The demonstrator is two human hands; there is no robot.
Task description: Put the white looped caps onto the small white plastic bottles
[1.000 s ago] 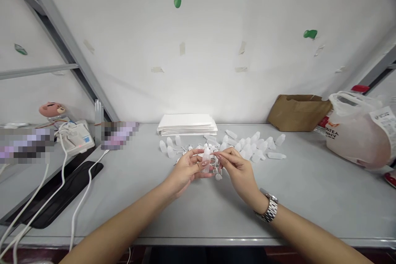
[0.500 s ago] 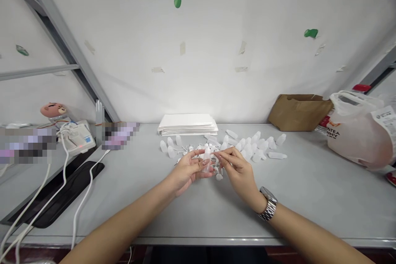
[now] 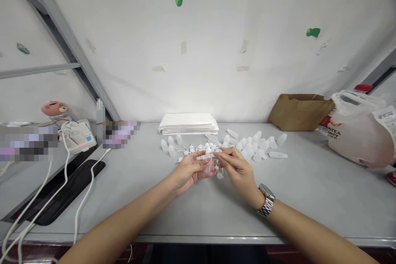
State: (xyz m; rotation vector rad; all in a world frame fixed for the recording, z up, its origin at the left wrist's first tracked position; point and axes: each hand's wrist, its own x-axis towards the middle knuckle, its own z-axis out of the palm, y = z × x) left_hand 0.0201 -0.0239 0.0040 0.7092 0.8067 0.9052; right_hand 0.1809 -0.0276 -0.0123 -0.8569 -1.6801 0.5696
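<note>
My left hand (image 3: 189,172) is closed around a small translucent squeeze bottle (image 3: 208,164), which stands nearly upright between the thumb and fingers. Close by on the right, my right hand (image 3: 236,171) has thumb and fingertips pinched together beside the bottle's top; whatever lies in that pinch is too small to make out. Behind and beneath the hands lies a pile of small white caps (image 3: 201,147), partly hidden by the fingers. To the right of it are several similar bottles (image 3: 255,147), mostly lying in a heap. A few more bottles (image 3: 171,150) stand at the left.
A stack of white boards or folders (image 3: 188,124) lies against the wall. At the back right are a brown paper bag (image 3: 300,113) and a white plastic bag (image 3: 359,140). On the left, white cables (image 3: 88,185) cross the grey table (image 3: 136,198) near a black tray (image 3: 68,192).
Both hands keep nearly the same pose at the bottle. My right fingertips have shifted very slightly left toward its top, and the view has moved a little.
</note>
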